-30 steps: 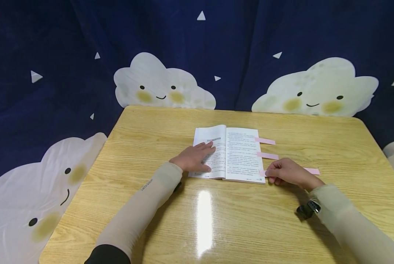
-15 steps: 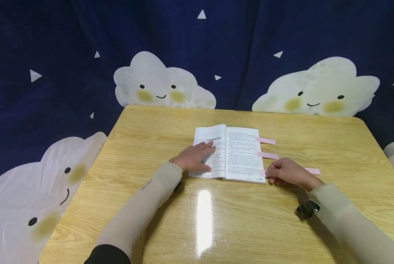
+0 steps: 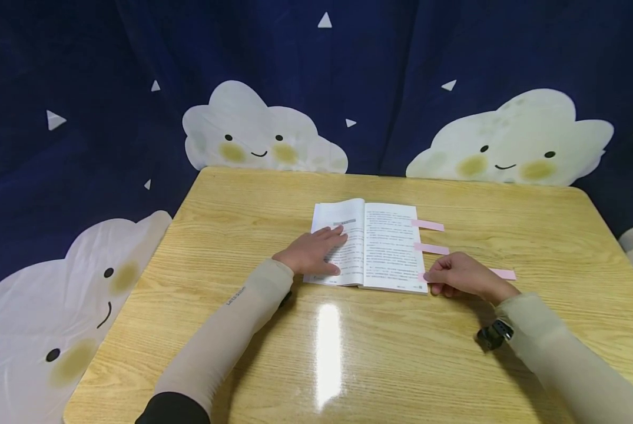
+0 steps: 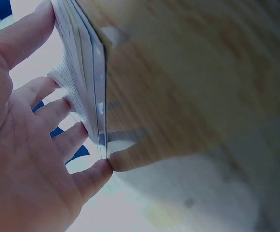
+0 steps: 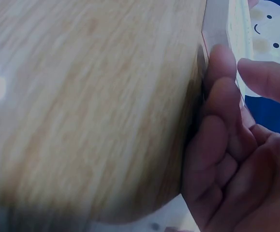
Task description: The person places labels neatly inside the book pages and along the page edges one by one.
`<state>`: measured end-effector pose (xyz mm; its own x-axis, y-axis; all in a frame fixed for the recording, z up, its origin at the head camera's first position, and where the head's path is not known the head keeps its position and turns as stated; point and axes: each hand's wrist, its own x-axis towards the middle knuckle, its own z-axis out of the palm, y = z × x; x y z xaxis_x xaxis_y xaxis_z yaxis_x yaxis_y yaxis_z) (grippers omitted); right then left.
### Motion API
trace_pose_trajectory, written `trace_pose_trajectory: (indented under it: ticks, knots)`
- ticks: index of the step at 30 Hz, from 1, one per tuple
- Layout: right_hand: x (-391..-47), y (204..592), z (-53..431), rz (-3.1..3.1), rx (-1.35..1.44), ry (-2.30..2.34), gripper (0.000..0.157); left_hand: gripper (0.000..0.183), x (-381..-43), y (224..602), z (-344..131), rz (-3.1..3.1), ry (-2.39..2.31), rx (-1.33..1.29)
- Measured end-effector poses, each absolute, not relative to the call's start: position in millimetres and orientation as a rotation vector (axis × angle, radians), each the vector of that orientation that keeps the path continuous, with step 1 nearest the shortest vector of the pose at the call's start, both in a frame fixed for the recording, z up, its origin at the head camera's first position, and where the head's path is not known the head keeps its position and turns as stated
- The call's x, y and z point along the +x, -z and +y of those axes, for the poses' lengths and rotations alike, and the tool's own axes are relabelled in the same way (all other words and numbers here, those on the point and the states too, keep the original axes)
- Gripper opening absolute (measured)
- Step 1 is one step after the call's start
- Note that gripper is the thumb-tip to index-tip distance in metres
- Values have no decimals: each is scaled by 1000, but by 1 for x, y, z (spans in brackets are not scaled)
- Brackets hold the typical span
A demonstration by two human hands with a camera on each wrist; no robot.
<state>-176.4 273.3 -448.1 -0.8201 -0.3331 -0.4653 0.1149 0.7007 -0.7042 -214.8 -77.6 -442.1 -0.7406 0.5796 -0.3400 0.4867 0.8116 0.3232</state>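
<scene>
Nothing shifts at the left hand [image 3: 313, 252] or open book [image 3: 390, 235] since the earlier frame; only the thumb of the right hand [image 3: 467, 275] sits slightly farther left, over the page edge. Ideally the left palm, fingers spread, steadies the left page mid-table [image 3: 401, 365], while the right, appearing pinched on the near strip [image 3: 421, 277], presses evenly. White printed pages lie flat; two pink strips [image 3: 431, 248] jut farther along.
</scene>
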Motion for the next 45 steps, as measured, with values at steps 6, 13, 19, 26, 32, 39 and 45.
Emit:
trace_pose_trajectory:
  ticks: [6, 13, 19, 26, 32, 39, 45]
  knots:
    - [-177, 449, 273, 2356, -155, 981, 35, 82, -216, 443, -77, 2567, -284, 793]
    - [-178, 451, 272, 2360, -150, 975, 34, 83, -217, 444, -77, 2565, -286, 785]
    - [-177, 448, 270, 2345, -155, 983, 34, 83, -217, 443, -77, 2563, -288, 783]
    - [-176, 446, 269, 2361, -173, 951, 34, 83, -217, 445, -77, 2562, -294, 771]
    - [-178, 447, 272, 2318, -185, 979, 37, 83, -216, 444, -76, 2550, -308, 764]
    - [-182, 445, 268, 2299, -122, 946, 36, 82, -218, 445, -76, 2552, -304, 797]
    - [-185, 440, 263, 2360, -129, 824, 37, 83, -219, 446, -76, 2557, -302, 793]
